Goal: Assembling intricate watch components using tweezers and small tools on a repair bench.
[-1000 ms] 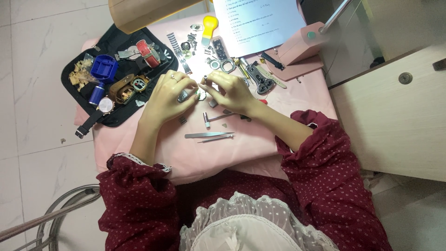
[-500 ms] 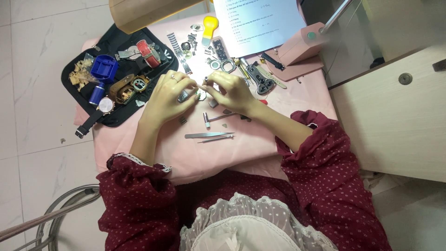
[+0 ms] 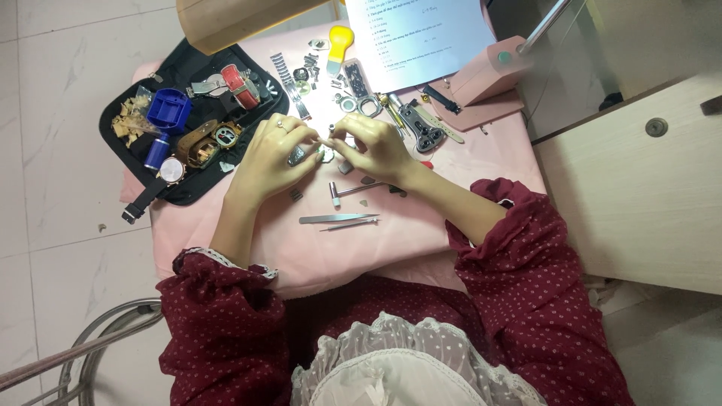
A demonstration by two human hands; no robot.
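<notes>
Here:
- Pink table: loose parts scattered at twelve o'clock could roll off.
- Left hand, right hand: fingers pinched on a small watch case at centre.
- Tweezers at six o'clock: an elbow nudge might knock them down.

Your left hand and right hand cover most of the small metal part pinched between them; its kind is too small to tell. Beyond your grip, the paper sheet is cut off by the top edge.
</notes>
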